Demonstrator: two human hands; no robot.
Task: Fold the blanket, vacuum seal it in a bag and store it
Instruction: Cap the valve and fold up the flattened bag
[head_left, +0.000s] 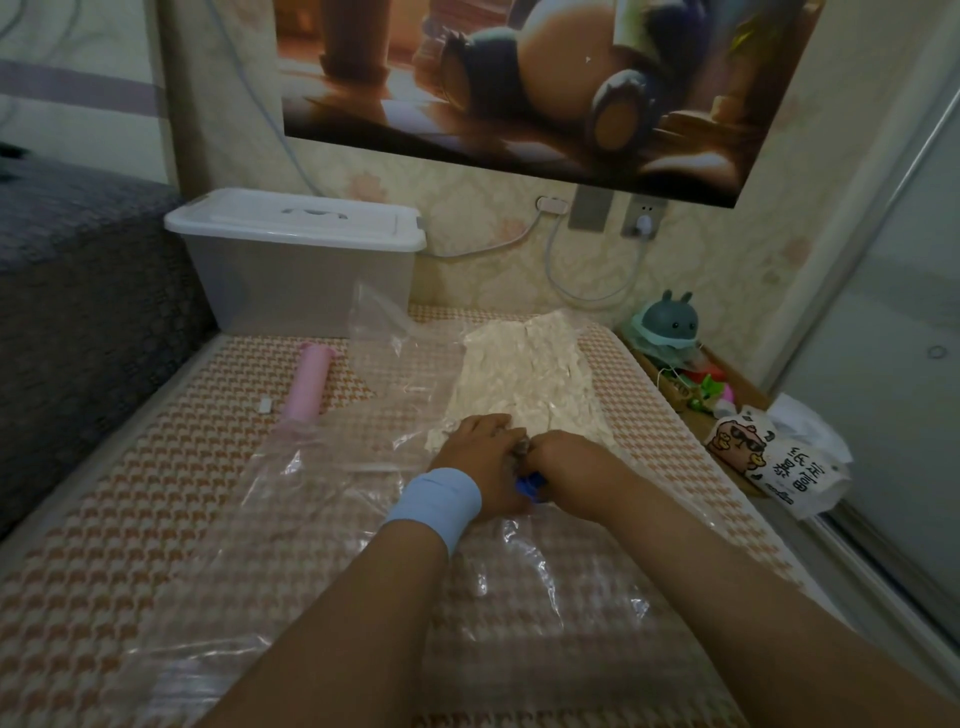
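A cream blanket (524, 371) lies folded flat inside a clear vacuum bag (322, 519) spread over the bed. Both hands meet at the blanket's near end. My left hand (480, 457), with a pale blue band on its wrist, presses down on the bag. My right hand (566, 470) has its fingers curled around a small blue piece (527, 487) on the bag; most of that piece is hidden under the hands. A pink hand pump (306, 382) lies on the bed to the left.
A lidded translucent storage box (296, 260) stands at the head of the bed (104, 545) against the wall. A grey sofa arm rises on the left. To the right, a low shelf holds a toy figure (670, 325) and a tissue pack (769, 457).
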